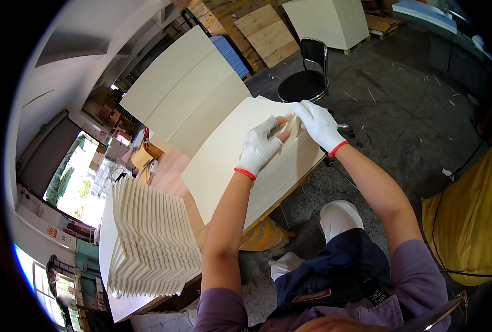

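Observation:
Both hands wear white knit gloves with red cuffs, and lie over a cream cardboard stack on the table. My left hand has its bare thumb and forefinger tips showing, spread apart and touching or close to a narrow, raised cream cardboard strip. On the strip's other side, my right hand has its fingers bent over the strip's far end; its thumb is hidden. To the left of my left forearm stands a tall pile of folded cream cardboard pieces, their edges forming zigzag layers.
Large cream boards stand beyond the stack. A black chair is past my right hand. Yellow sheeting hangs at the right. A yellow bag sits under the table edge. Scraps litter the dark floor.

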Motion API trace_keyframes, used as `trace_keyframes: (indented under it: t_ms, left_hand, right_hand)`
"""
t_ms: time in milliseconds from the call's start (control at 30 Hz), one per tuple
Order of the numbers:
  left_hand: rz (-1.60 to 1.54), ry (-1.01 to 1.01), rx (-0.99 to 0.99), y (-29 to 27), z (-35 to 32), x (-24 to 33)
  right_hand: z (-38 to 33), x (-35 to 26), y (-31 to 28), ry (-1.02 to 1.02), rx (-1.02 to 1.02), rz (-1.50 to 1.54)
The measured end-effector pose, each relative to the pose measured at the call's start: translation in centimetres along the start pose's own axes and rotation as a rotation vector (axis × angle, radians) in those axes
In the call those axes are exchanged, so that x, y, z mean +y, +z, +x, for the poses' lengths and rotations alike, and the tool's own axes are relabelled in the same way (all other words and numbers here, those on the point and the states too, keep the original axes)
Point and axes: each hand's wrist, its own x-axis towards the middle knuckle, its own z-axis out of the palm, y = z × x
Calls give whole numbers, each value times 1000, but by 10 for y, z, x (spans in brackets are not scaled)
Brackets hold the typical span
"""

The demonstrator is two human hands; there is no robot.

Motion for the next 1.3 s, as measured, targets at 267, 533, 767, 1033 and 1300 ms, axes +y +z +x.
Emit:
trace_keyframes:
  t_ms: [267,533,767,1033,1300]
  left_hand:
    - [70,-25,-77,-3,-1,8]
    - [127,-99,-125,-3,1,14]
    - [23,-57,-30,-2,-3,11]
    - [145,-52,-98,-3,-2,16]
    - [72,-64,-39,-1,-3,18]
  right_hand:
    - [3,8,3,-28,15,-14]
    - [1,8,2,-10,14,9]
    - [-1,1,0,14,-11,-25]
    - [0,8,6,-11,38,-22]
    - [-2,3,2,6,37,-13]
